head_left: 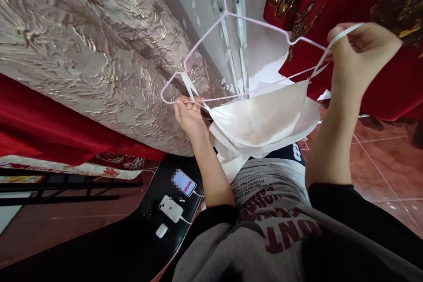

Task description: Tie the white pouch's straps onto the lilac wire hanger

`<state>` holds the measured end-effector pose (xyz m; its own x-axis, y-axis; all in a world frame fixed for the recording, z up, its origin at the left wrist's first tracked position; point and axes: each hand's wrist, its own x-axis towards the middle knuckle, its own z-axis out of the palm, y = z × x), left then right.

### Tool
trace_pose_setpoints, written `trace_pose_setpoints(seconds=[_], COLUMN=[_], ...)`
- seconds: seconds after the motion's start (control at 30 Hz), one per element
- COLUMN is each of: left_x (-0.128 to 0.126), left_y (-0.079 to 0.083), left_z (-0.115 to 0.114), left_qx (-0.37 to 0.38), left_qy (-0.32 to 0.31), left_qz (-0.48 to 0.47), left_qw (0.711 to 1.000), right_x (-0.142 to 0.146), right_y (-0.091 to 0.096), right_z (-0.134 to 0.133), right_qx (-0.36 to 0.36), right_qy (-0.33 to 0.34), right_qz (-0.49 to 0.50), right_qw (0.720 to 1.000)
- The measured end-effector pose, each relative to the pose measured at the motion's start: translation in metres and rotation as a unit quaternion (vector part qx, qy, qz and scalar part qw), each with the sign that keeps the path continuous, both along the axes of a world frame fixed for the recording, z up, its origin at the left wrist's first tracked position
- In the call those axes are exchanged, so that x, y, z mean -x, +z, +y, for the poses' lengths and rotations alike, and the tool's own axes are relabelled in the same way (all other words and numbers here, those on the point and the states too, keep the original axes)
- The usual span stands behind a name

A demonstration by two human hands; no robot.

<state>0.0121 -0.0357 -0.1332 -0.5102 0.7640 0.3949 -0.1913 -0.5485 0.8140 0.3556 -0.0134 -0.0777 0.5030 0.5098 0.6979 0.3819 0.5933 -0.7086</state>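
Note:
A pale pink clothes hanger (257,22) is held up in front of me, its metal hook pointing away. Below its bottom bar hangs a white garment (261,119) with thin straps. One strap (187,86) loops over the hanger's left end, where my left hand (191,116) is closed around the bottom bar. At the other end, my right hand (360,48) has the second strap (343,33) drawn over its thumb, with the fingers curled inward beside the hanger's tip. Some right fingertips are hidden behind the hand.
Silvery-pink embossed fabric (82,48) hangs at left. Red cloth with gold decoration (330,0) hangs at right. A metal rail (241,31) stands behind the hanger. On a black bench (109,246) lie two phones (171,208) with cables and a white earbud case (161,230).

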Motion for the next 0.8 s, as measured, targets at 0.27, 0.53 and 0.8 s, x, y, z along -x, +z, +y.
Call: trace_pose_setpoints(seconds=[0.27,0.53,0.8], left_x=[-0.004,-0.006,0.004], left_y=[-0.002,-0.003,-0.009], left_z=[0.001,-0.003,-0.009], left_qx=[0.018,0.021,0.049], left_qy=[0.002,-0.02,-0.05], left_qz=[0.002,-0.005,0.059], left_qw=[1.0,1.0,0.996], right_x=[0.017,0.081,0.126], right_y=[0.031,0.052,-0.057], right_z=[-0.027,-0.041,-0.031], right_qx=[0.111,0.063,0.083], right_qy=[0.081,-0.03,0.168], right_qz=[-0.112,-0.262,-0.323], right_qw=[0.984,0.963,0.928])
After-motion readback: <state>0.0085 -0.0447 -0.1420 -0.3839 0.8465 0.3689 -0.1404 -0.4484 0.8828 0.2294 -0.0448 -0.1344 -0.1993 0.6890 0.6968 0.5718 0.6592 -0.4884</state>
